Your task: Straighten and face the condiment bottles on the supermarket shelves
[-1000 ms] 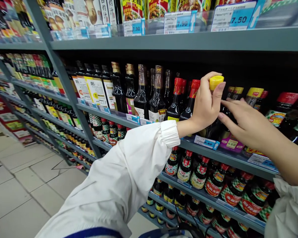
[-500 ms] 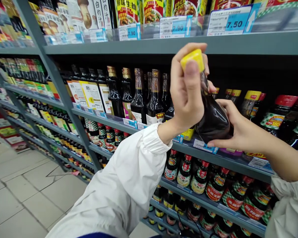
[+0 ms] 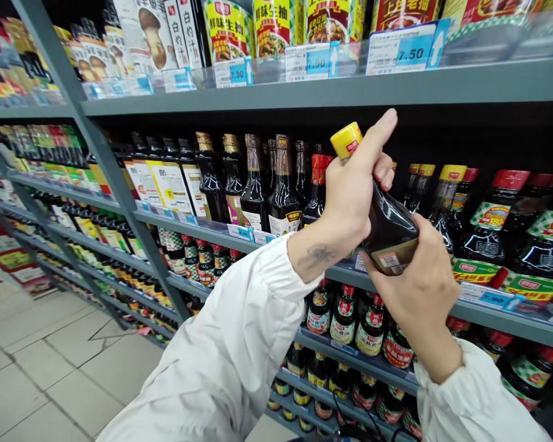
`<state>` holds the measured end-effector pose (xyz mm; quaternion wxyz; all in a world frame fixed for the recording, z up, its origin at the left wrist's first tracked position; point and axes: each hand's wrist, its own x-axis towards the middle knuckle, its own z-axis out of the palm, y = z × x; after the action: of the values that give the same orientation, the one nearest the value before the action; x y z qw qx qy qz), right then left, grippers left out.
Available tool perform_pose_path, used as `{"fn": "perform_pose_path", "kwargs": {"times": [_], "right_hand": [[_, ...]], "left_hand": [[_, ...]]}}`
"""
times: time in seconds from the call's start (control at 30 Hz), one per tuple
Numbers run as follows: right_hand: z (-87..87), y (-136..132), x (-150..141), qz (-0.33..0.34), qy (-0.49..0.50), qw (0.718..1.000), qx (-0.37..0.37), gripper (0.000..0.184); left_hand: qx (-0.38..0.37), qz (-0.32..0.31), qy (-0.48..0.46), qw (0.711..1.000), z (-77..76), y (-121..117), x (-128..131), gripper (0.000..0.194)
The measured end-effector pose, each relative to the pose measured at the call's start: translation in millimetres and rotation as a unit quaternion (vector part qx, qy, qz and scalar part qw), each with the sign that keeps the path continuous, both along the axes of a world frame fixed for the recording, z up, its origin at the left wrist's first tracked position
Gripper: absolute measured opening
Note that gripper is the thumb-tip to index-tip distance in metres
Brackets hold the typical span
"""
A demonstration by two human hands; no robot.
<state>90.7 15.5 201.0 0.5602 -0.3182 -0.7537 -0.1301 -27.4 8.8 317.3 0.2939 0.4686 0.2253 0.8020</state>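
In front of the shelf, a dark soy sauce bottle [image 3: 389, 221] with a yellow cap [image 3: 346, 140] is held tilted, its cap up and to the left. My left hand [image 3: 352, 187] is closed around the bottle's neck just below the cap, its upper digit pointing up and right. Lower down, my right hand [image 3: 415, 291] grips the base, with the thumb and fingers on opposite sides. Part of a brown label with a barcode [image 3: 391, 261] shows between the hands. The rest of the label is hidden.
Behind the hands, the middle shelf [image 3: 203, 228] carries dark bottles, including red-capped ones [image 3: 493, 212] at right. An upper shelf edge [image 3: 267, 98] with price tags runs above. Lower shelves hold small bottles [image 3: 343, 319]. A tiled floor [image 3: 50, 362] lies at left.
My left hand has come off the yellow cap and now wraps the neck. My right hand has moved lower around the base. The bottle has turned, bringing part of its label into view.
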Motion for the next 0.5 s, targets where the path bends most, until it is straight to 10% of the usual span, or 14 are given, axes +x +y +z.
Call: {"fn": "perform_pose_path", "kwargs": {"times": [0.23, 0.5], "right_hand": [[-9.7, 4, 27, 0.296, 0.062, 0.941, -0.154, 0.085], [-17.5, -5, -8, 0.164, 0.179, 0.97, 0.02, 0.08]], "left_hand": [[0.067, -0.082, 0.073, 0.992, 4.7, 4, -41, 0.061], [-0.026, -0.093, -0.023, 0.995, 6.9, 0, -17, 0.044]]}}
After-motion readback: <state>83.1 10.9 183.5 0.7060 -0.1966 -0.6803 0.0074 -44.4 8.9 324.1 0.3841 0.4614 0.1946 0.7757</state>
